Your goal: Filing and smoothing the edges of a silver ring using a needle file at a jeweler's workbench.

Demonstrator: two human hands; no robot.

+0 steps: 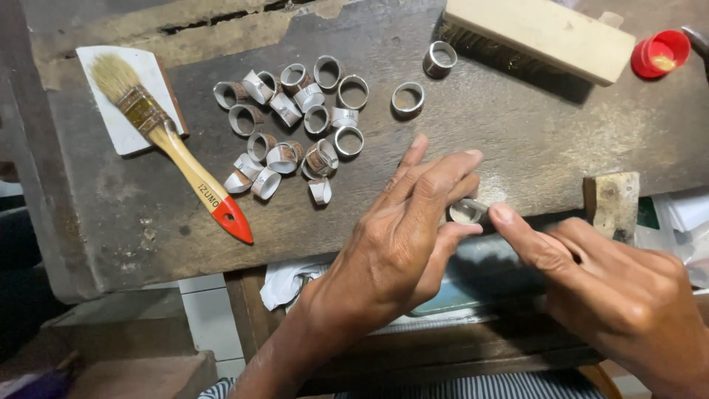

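Head view, looking down on a worn, dark wooden counter.

Left hand: reaches in from the lower centre, palm down, fingers spread forward. Its grip is clamped on a small metal ring, pinched between thumb and fingers at the near edge of the counter. The ring is partly hidden by the fingers; only its open end and part of the band show.

Right hand: comes in from the lower right. The index finger is extended and its tip touches the side of the same ring. The other fingers are curled in; the grip is not closed on anything that can be seen.

Surroundings:
- A heap of similar metal rings lies on the counter, up and left of the hands, well apart from them. Some rings stand on edge, others lie flat, and several touch one another.
- Three rings lie apart from the heap, toward the top centre.
- A paintbrush with pale bristles, a wooden handle and a red tip lies diagonally at left, its bristles resting on a white tile.
- A pale scrubbing brush lies at the top right, bristles toward the rings.
- A red cap sits just beside its right end.
- A small wooden block stands at the counter's near edge, near the right hand.
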